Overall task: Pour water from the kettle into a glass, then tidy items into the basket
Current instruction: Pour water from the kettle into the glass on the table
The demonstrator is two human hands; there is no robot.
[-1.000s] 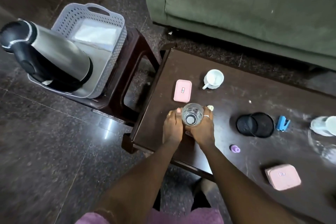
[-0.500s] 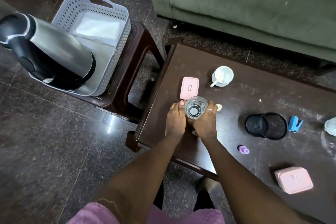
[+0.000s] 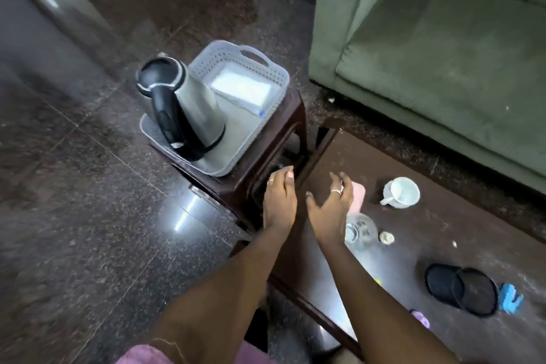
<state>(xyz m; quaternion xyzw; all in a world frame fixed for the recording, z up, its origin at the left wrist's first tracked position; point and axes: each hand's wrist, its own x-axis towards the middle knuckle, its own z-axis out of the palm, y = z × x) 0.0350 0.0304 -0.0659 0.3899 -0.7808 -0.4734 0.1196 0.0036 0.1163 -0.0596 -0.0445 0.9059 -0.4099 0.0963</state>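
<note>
A steel kettle with a black handle and lid stands in the near end of a grey perforated basket on a dark stool. A clear glass stands on the dark coffee table, just right of my right wrist. My left hand hovers with relaxed fingers over the gap between stool and table, holding nothing. My right hand is spread open above the table's left end, partly covering a pink box.
A white cup, a black mesh holder on its side, a blue clip, a purple piece and a small pale cap lie on the table. A green sofa stands behind. White paper lies in the basket.
Both hands have let go of the glass and moved up and left toward the stool. The camera has swung left and up, bringing the kettle and basket toward the middle.
</note>
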